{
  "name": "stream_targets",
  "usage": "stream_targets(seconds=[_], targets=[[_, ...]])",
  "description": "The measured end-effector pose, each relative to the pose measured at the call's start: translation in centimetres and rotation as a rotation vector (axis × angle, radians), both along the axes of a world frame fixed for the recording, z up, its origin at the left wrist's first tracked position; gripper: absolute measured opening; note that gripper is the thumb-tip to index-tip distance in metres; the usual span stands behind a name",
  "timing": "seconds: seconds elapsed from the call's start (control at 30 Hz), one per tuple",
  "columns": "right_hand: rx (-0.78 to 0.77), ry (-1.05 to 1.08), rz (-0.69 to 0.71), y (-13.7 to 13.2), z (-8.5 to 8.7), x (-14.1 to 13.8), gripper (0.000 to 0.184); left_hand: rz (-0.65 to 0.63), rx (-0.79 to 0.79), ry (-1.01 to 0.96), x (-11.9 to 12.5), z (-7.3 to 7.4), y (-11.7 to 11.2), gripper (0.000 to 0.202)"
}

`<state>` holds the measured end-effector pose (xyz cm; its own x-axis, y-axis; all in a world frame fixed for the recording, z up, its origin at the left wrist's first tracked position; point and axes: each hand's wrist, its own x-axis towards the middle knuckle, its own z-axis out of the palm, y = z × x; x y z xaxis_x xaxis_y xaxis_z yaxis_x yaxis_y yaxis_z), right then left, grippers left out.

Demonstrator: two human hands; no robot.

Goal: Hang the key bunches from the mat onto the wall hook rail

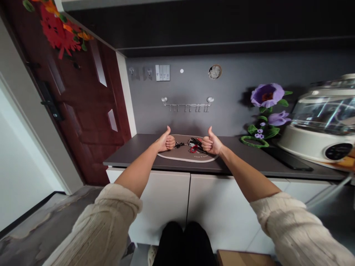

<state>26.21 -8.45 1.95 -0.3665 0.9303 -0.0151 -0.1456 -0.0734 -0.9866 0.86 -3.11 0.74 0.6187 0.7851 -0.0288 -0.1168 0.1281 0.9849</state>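
Note:
Both my hands are held out over the counter in thumbs-up fists. My left hand (166, 141) has its fingers curled in and its thumb raised, with nothing seen in it. On the other side, my right hand (211, 143) makes the same shape, thumb up. Between and below them lies an oval brown mat (181, 152) with a pale rim. On the mat is a small pile of keys and dark cords (195, 142) with a red ring-shaped piece (193, 149). A small dark keyring (180, 145) lies close to my left fist. My right fist hides part of the pile.
A rail with small hooks (187, 105) is fixed to the grey wall. Purple knitted flowers (267, 95) and a white appliance with a clear cover (310, 142) stand at the right, beside a flat black object (288, 158). A dark red door (88, 122) is on the left.

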Motion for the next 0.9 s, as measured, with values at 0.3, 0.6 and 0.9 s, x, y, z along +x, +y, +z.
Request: stream_targets(seconds=[0.3,0.6,0.9], targets=[[0.028,0.041,0.068,1.0,0.3,0.2,0.060,-0.022,0.047,0.002,0.0,1.2,-0.3,0.061],[0.260,-0.174,-0.152,2.1,1.0,-2.3,0.024,0.423,0.580,0.155,0.1,1.5,1.7,0.021],[0.520,-0.589,-0.348,5.6,0.4,-6.5,0.012,0.785,1.018,0.454,0.0,0.6,4.0,0.013]])
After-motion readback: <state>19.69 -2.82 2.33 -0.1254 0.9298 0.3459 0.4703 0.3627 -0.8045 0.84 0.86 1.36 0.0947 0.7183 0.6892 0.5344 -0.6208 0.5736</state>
